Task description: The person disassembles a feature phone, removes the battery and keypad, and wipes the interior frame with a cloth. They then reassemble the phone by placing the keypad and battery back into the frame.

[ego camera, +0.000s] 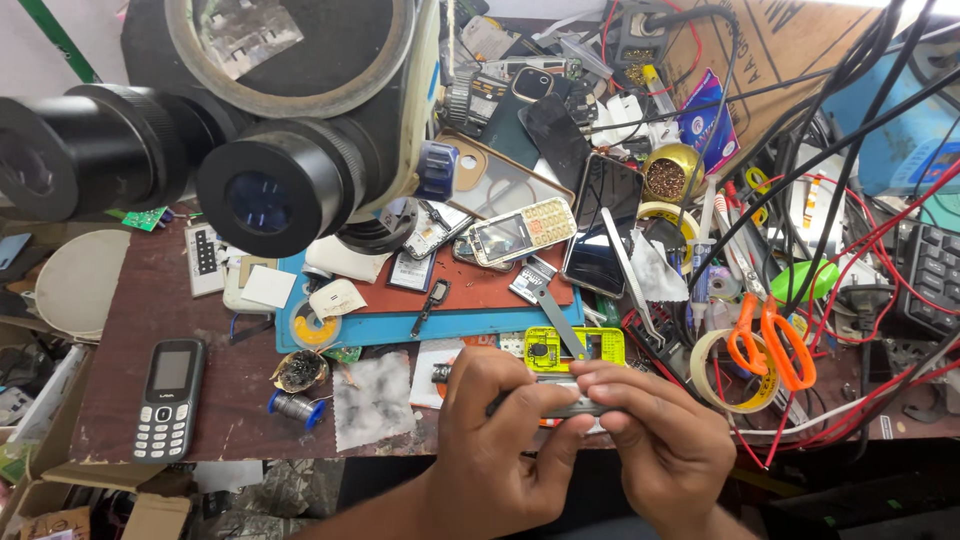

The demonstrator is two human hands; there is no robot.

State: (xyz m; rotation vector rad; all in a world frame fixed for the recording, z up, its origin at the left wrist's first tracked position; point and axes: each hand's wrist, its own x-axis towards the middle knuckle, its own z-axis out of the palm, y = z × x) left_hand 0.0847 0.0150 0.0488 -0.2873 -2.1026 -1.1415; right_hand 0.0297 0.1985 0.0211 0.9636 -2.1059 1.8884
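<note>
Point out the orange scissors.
Head view, right side: the orange scissors lie on a tape roll, just beyond the right hand.

A thin grey part (565, 405) was gripped between the left hand (497, 432) and right hand (660, 437) at the table (150, 300) edge. A yellow frame (575, 348) lay just behind, orange scissors (770, 340) to the right, a microscope (250, 130) above left.
</note>
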